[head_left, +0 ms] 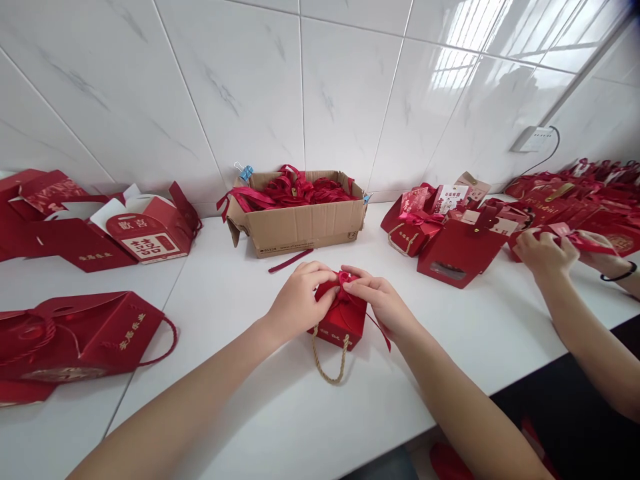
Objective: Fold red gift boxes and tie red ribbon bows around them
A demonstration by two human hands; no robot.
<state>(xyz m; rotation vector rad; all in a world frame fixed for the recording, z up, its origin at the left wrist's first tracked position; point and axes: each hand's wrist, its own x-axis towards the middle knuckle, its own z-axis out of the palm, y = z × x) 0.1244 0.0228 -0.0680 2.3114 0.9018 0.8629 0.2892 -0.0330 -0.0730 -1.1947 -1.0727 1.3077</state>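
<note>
A small red gift box [340,325] with a gold rope handle [330,380] stands on the white table in front of me. On its top is a red ribbon [344,288], gathered into a bow or knot. My left hand [305,297] pinches the ribbon from the left, thumb and fingers bent over the box top. From the right, my right hand [383,300] pinches the same ribbon between thumb and fingers. One ribbon tail hangs down the box's right side. The fingers partly cover the knot.
Behind the box stands a cardboard carton [305,230] full of red ribbons, with a loose ribbon strip [291,261] before it. Red boxes [150,230] and a large red bag [100,333] lie left. More red boxes [457,250] stand right, near a co-worker's hands [545,253].
</note>
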